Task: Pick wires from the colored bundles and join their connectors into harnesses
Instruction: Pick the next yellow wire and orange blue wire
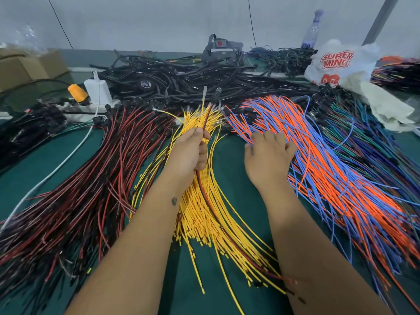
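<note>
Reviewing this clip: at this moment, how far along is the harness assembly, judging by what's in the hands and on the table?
Done: a heap of black sheathed cables lies at the back, possibly finished harnesses; I cannot confirm. In hand: the left hand grips a few picked wires, one dark red, above the yellow wire bundle; the right hand reaches into the orange-and-blue wire bundle. Left: large red-and-black wire bundle and the others remain.

Four wire bundles (pixel 227 223) fan side by side on the table (pixel 236 155); cable pile (pixel 181 80) lies behind, cardboard boxes (pixel 25 69) far left.
</note>
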Action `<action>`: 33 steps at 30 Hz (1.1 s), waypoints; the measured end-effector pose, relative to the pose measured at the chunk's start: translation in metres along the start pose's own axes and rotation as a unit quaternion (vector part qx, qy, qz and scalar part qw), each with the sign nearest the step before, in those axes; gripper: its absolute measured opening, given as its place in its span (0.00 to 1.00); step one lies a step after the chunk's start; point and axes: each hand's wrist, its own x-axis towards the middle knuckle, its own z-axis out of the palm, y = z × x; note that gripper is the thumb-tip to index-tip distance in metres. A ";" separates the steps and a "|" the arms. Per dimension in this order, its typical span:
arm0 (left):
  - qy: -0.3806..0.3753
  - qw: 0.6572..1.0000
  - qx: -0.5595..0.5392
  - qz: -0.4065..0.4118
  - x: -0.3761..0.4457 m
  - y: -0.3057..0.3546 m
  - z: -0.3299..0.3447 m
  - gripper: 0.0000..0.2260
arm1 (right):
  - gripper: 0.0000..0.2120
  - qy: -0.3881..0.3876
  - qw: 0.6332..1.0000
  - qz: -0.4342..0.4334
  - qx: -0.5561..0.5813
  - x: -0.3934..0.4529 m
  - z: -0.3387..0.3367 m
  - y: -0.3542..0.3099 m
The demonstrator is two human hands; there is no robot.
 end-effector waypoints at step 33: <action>-0.123 0.990 -0.068 -0.022 -0.002 0.003 -0.008 0.13 | 0.11 -0.079 0.794 0.037 0.602 -0.018 -0.024 -0.040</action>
